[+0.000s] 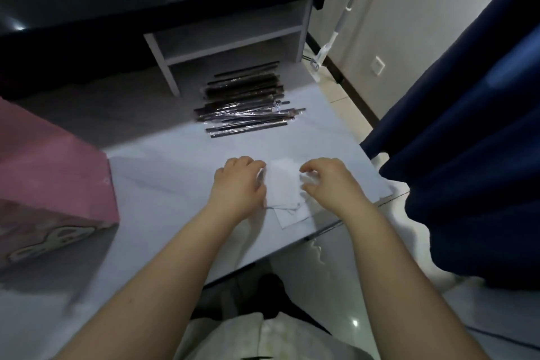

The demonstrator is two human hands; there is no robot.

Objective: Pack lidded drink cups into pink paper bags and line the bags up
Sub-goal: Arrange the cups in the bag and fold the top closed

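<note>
No lidded cup shows anywhere in my feed, so I judge the packing itself is paused on a side step: both hands are busy with a small stack of white paper sheets lying close to the right edge of the tabletop, not far from its near right corner. The left hand has its fingers curled over the left edge of the top sheet and looks to be gripping it. The right hand hovers at the sheet's right edge with fingers bent; the blur keeps me from telling whether it pinches the paper or only touches it.

The one pink paper bag I can see sits at the left edge of the tabletop, well apart from the hands. I cannot see its mouth or what is in it.

My guess is that the next move is to peel one sheet free without dragging the others, then carry it left across the tabletop to the bag.

A pile of wrapped dark straws lies toward the far edge, partly under a small grey shelf unit. A dark blue curtain hangs just past the right edge, and a mop leans on the wall beyond. Nothing lies on the tabletop between the sheets and the bag.
</note>
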